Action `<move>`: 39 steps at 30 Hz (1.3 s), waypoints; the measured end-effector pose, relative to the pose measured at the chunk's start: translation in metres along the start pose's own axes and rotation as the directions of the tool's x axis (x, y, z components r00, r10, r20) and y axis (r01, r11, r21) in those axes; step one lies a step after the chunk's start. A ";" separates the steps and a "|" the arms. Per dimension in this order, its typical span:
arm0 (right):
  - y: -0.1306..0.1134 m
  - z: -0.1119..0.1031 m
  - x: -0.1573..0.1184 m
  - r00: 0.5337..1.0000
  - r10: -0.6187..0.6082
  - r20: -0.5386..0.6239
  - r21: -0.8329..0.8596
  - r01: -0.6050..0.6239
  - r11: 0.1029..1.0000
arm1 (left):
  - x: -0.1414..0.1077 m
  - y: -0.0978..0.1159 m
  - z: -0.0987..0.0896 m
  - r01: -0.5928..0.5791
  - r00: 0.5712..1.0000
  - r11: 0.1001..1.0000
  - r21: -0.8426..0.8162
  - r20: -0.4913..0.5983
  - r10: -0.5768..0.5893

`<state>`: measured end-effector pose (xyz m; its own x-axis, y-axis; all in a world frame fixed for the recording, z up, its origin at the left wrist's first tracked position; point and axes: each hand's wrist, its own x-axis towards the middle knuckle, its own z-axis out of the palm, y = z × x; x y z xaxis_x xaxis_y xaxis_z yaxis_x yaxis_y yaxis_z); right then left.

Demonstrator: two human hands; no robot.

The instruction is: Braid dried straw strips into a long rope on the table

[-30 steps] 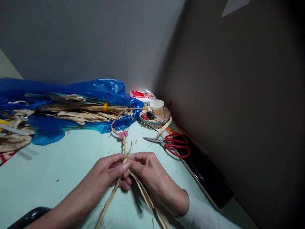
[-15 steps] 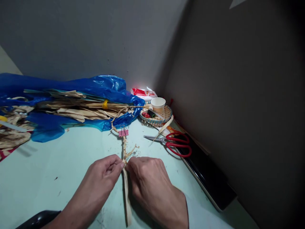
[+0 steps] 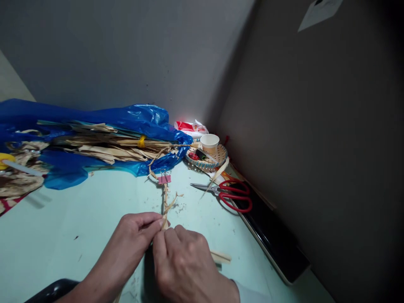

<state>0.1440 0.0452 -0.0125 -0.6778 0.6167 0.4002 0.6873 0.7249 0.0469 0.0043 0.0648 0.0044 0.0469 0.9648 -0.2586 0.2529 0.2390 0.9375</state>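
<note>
A braid of dried leaf strips point(image 3: 166, 196) runs down the middle of the table, with a pink binder clip point(image 3: 164, 179) on it near the bag. My left hand point(image 3: 137, 235) pinches the braid's lower end between thumb and fingers. Just below and to the right, my right hand point(image 3: 186, 259) is closed with its knuckles up, and its fingertips are hidden. A pale strip end point(image 3: 221, 256) pokes out on the right side of that hand. One short loose end point(image 3: 173, 201) branches off the braid above my fingers.
A blue plastic bag point(image 3: 107, 111) of dried strips point(image 3: 104, 152) lies at the back left. Red-handled scissors point(image 3: 235, 195) rest partly on a black flat case point(image 3: 274, 235) to the right. Behind are a woven tray point(image 3: 224, 158) and a paper cup point(image 3: 209, 143).
My right hand has moved down and left, below my left fingertips. The strip that hung straight down between the hands now shows its end at the right. My left hand keeps its pinch.
</note>
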 end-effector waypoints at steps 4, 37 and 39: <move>-0.002 0.008 0.000 0.988 -0.114 -0.107 -0.046 0.110 0.993 | 0.001 -0.007 -0.002 0.052 0.997 0.992 -0.113 0.060 -0.045; 0.048 -0.022 0.018 0.867 0.197 0.457 0.779 -0.497 0.383 | -0.004 -0.004 -0.009 -0.015 0.995 0.967 0.256 0.097 -0.011; 0.046 -0.017 0.019 0.851 0.237 0.469 0.801 -0.523 0.292 | -0.005 -0.004 -0.010 -0.015 0.996 0.954 0.300 0.091 -0.013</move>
<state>0.1673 0.0844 0.0129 -0.5360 0.8406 -0.0778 0.3462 0.1348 -0.9284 -0.0061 0.0601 0.0046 0.1317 0.9476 -0.2912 0.5302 0.1809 0.8284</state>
